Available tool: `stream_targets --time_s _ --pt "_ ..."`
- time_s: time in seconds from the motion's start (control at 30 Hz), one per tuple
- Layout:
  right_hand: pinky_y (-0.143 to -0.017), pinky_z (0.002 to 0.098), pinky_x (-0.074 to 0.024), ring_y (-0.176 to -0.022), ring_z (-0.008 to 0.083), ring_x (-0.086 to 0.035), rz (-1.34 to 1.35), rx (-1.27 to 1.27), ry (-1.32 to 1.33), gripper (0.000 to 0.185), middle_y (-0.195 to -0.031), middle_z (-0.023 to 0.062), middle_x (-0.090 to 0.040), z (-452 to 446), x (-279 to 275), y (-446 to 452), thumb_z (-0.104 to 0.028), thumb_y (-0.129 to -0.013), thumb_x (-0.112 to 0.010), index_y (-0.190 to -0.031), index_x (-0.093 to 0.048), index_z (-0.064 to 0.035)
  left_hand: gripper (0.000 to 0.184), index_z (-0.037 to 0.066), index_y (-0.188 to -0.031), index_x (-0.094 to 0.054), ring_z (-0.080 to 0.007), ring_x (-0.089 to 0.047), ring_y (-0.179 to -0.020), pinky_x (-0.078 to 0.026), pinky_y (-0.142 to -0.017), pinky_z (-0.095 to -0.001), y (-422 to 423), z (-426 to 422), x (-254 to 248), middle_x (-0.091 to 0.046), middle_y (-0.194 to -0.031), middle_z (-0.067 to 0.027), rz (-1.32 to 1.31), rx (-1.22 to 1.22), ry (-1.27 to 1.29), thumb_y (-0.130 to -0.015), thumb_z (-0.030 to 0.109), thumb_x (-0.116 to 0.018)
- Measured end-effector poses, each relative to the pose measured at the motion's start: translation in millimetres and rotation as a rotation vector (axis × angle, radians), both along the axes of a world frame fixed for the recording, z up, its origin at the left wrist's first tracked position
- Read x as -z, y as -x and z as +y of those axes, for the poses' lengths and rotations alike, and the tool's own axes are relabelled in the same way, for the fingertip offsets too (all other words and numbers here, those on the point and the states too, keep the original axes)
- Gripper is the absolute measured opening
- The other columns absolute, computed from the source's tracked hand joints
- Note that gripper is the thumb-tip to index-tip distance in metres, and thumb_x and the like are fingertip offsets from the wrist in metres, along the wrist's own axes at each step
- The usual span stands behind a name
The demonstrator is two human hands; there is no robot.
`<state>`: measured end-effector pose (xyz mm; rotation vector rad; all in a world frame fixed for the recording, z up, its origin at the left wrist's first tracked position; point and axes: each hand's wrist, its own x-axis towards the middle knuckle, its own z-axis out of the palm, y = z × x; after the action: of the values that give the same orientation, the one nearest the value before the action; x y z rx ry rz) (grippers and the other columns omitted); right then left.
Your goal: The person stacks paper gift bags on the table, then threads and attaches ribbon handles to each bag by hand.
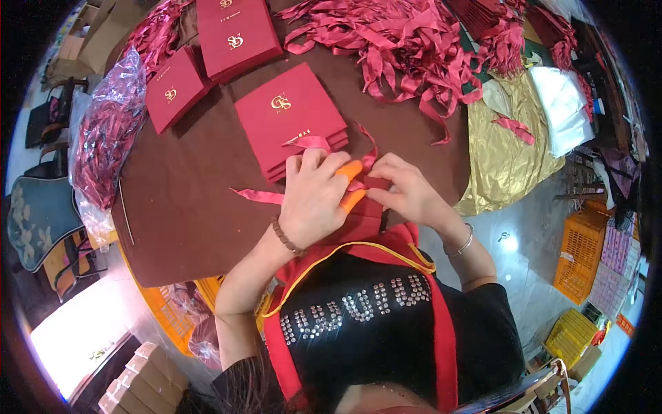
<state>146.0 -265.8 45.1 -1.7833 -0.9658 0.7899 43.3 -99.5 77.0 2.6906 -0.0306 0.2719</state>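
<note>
My left hand (308, 193), with orange covers on its thumb and index finger, is closed on a red ribbon (259, 196) whose loose end sticks out to the left. My right hand (412, 192) pinches a flat dark red piece (376, 183) close to the left fingertips; its exact shape is partly hidden. Under both hands lies a dark red folder-like item (362, 226), mostly covered by fingers. Just beyond the left hand is a stack of red printed folders (286, 110) with gold lettering. Another ribbon piece (371, 153) curls up between the hands.
The brown table (193, 228) carries more red folder stacks (238, 41) and a big heap of red ribbons (407, 52). A plastic bag of ribbons (107, 138) is at the left edge. Gold wrapping (507, 152) lies at right, with orange crates (579, 255) on the floor.
</note>
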Motion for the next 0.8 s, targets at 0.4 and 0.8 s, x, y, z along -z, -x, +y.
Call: stream_targets --time_s 0.4,0.8 --pt "-0.063 0.0278 -0.0449 -0.076 0.0186 -0.055 -0.115 -0.017 -0.015 0.021 -0.092 0.0095 -0.051 -2 -10 6 -0.009 -0.077 -0.062 -0.096 -0.057 0.0012 0.034 0.008 -0.101 -0.058 -0.0218 -0.052 -0.085 -0.032 -0.077 -0.0353 0 4 12 -0.058 -0.083 -0.0051 0.056 0.088 0.098 -0.069 0.014 -0.068" --pt "-0.067 0.0318 -0.0452 -0.078 0.0270 -0.056 -0.204 -0.018 -0.099 0.016 -0.088 0.0122 -0.052 9 -20 25 -0.004 -0.079 -0.059 -0.094 -0.058 0.0008 0.041 -0.003 -0.118 -0.042 -0.0112 -0.056 -0.072 -0.044 -0.064 -0.0254 -36 45 -1 -0.060 -0.079 -0.0107 0.711 0.272 0.824 -0.080 0.005 -0.054"
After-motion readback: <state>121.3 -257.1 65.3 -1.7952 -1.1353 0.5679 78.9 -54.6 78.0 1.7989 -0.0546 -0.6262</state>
